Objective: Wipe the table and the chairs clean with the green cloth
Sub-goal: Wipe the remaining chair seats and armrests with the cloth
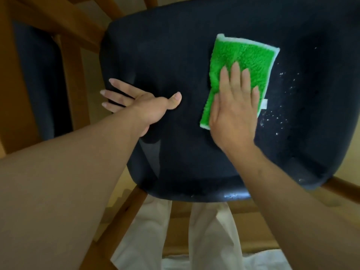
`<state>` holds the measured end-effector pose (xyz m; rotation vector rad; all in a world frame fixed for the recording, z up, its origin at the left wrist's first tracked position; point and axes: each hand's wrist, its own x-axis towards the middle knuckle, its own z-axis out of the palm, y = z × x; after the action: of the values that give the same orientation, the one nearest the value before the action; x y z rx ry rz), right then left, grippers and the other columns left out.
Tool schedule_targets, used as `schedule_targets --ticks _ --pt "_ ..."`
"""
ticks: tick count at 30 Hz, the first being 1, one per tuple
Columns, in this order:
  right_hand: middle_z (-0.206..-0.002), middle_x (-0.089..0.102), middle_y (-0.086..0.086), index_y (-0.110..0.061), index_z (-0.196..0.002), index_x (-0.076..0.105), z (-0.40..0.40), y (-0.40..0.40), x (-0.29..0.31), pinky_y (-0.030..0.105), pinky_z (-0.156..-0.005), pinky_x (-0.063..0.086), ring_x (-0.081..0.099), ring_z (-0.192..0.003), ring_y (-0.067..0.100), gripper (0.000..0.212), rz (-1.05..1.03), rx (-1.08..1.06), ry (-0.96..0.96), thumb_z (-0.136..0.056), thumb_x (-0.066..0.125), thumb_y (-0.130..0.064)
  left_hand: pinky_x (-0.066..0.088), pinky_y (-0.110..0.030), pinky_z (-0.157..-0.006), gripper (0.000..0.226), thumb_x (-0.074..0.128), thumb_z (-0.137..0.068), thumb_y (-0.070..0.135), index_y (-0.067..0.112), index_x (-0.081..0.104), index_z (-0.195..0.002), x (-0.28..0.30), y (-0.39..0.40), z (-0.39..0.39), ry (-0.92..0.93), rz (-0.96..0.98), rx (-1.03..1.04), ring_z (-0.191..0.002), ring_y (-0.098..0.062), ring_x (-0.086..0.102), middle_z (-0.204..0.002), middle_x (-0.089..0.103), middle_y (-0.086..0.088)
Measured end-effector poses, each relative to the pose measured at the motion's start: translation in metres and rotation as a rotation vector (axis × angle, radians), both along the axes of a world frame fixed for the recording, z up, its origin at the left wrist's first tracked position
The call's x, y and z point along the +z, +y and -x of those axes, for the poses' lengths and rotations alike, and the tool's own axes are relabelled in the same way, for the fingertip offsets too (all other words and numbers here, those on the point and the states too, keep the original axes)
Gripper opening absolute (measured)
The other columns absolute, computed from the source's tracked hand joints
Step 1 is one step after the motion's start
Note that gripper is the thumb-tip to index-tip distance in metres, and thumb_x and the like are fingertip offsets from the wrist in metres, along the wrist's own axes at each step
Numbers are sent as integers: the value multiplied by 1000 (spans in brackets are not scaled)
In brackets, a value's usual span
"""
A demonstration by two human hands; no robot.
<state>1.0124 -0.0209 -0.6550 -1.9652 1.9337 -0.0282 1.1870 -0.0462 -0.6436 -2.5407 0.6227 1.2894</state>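
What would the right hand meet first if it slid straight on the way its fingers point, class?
The right hand lies flat on the fluffy green cloth, fingers pointing to the far side of the dark blue padded chair seat. Beyond the cloth, only bare seat shows; the way looks free.

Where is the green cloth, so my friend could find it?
Look at the dark blue chair seat with wooden legs. On its right half the green cloth lies flat under the right hand. It is the only bright, fluffy thing there, with white crumbs beside it.
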Motion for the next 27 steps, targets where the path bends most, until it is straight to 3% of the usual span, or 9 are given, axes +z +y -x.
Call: schedule_targets --ticks 4,7,10,12,16,23,27 --pt "-161 10 8 -15 -154 14 -10 83 3 49 -117 9 13 -147 32 61 -98 165 93 -99 33 -33 -8 -57 -111 159 71 -48 81 13 -41 -138 2 0 1 -1 0 1 -142 -36 -25 -151 -37 -15" --pt "-160 5 7 -16 -153 12 -14 163 7 50 -117 6 15 -146 32 65 -158 335 84 -96 36 -38 -8 -57 -111 159 71 -48 82 12 -41 -137 1 0 1 -7 0 5 -142 -36 -26 -151 -38 -15" --pt "-161 4 5 -18 -155 7 -12 198 3 48 -118 1 5 -148 28 69 -170 420 60 -96 35 -41 -7 -58 -111 160 71 -47 82 13 -42 -136 -1 1 1 -10 -1 1 -141 -36 -26 -150 -38 -15" --pt "-161 5 1 -21 -155 6 -9 192 1 45 -118 3 7 -148 25 69 -170 407 24 -96 35 -43 -6 -57 -112 160 71 -47 82 13 -41 -137 -1 1 2 -20 0 4 -142 -36 -26 -151 -38 -15" --pt "-157 16 1 -20 -151 20 -3 147 1 44 -115 14 25 -142 27 63 -96 283 -2 -95 36 -44 -7 -56 -112 159 69 -48 83 12 -41 -137 3 0 1 -4 -1 -6 -141 -37 -26 -150 -38 -16" --pt "-162 8 11 -14 -154 12 33 -17 -15 51 -117 8 8 -148 31 66 38 -146 111 -98 26 -45 -4 -57 -112 156 69 -51 82 13 -41 -137 4 0 3 4 -2 -5 -142 -37 -25 -151 -38 -14" --pt "-162 8 12 -11 -154 13 14 -18 -14 54 -117 10 7 -148 33 65 39 -223 142 -99 25 -44 -4 -57 -112 156 70 -51 81 14 -41 -137 5 0 2 21 1 4 -142 -36 -26 -151 -38 -14"
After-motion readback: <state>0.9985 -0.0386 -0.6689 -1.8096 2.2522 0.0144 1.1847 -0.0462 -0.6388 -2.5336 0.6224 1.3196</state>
